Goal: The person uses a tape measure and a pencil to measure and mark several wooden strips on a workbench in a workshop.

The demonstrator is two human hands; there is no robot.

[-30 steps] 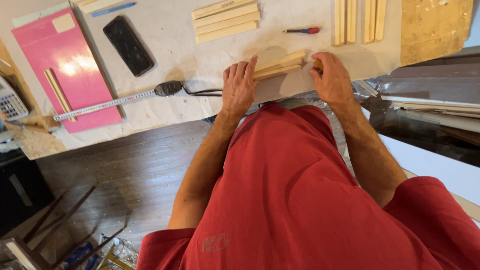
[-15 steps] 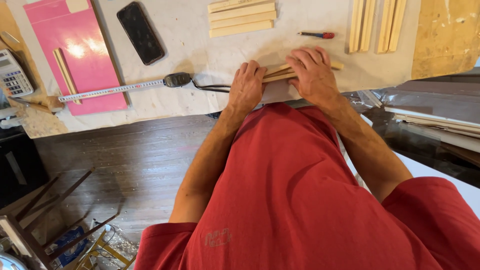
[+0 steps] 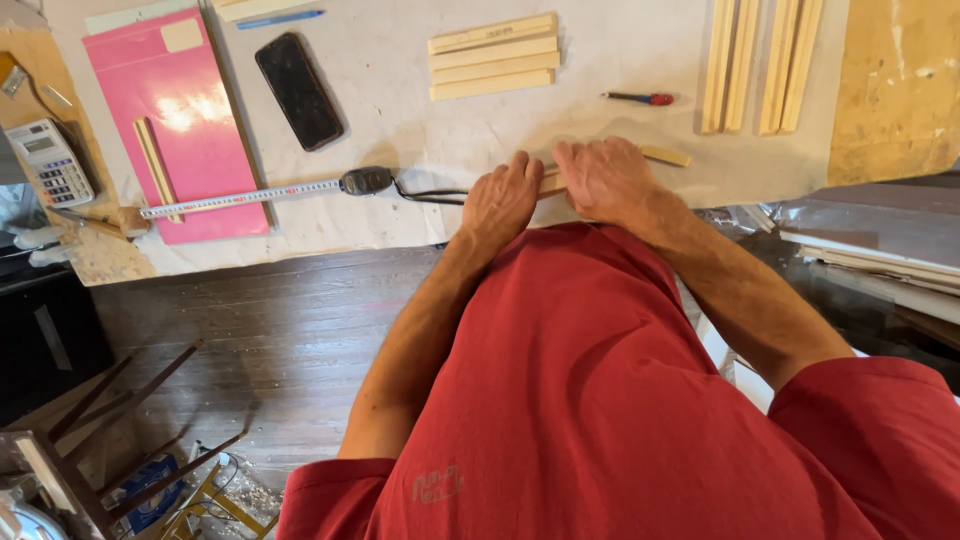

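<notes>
Head view, looking down over a red shirt (image 3: 600, 400) at a paper-covered bench (image 3: 400, 130). Left hand (image 3: 500, 200) palm down near the bench edge, fingers together, pressing on the near end of a small bundle of wood strips (image 3: 663, 156). Right hand (image 3: 605, 180) just beside it, also flat with fingers closed over the middle of the same bundle, thumb side toward the left hand; only the far tip of a strip showing beyond the knuckles (how many strips underneath, impossible to tell). Bundle lying slightly askew at the front edge of the bench, right before the body. Farther back, a neat stack (image 3: 493, 56) of four short strips, side by side and squared up; to the right, two pairs of longer strips (image 3: 760, 65) lying upright in the picture. Red-handled knife (image 3: 638, 98) between stack and bundle. Tape measure (image 3: 300, 188) stretched out to the left, over a pink sheet (image 3: 190, 140); phone (image 3: 298, 90), blue pen (image 3: 280, 19) and calculator (image 3: 50, 160) close by. Judging by the layout: one set finished and put aside, the set in hand being gathered and evened up, long strips untouched.
</notes>
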